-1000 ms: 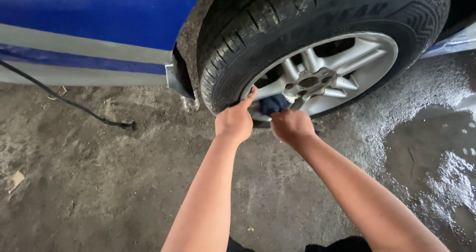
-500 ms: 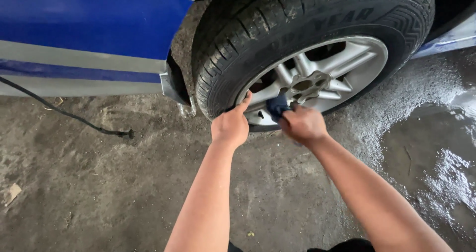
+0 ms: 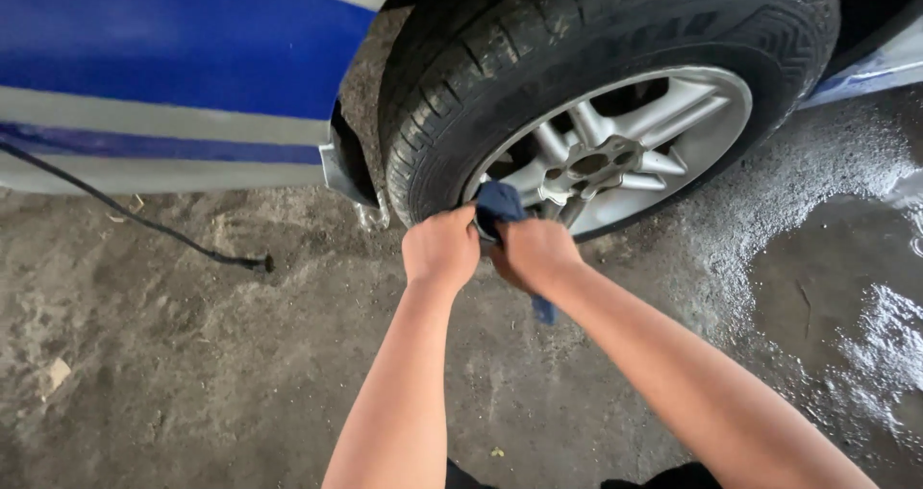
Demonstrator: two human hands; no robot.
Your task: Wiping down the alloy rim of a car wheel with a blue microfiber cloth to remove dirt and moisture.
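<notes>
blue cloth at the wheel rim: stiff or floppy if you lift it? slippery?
Probably floppy: the blue cloth bunches between the left hand and right hand, and a loose end hangs below the right wrist. Likely light, since it drapes without pulling the hands down. Possibly damp and a bit clingy, given the wet floor nearby; wetness itself cannot be told.

Blue cloth (image 3: 500, 203): soft, matt. Wheel rim (image 3: 663, 138): silver metal, satin sheen. Tyre (image 3: 538, 56): black rubber, matt, treaded. Floor (image 3: 173, 354): rough concrete, partly wet.
</notes>
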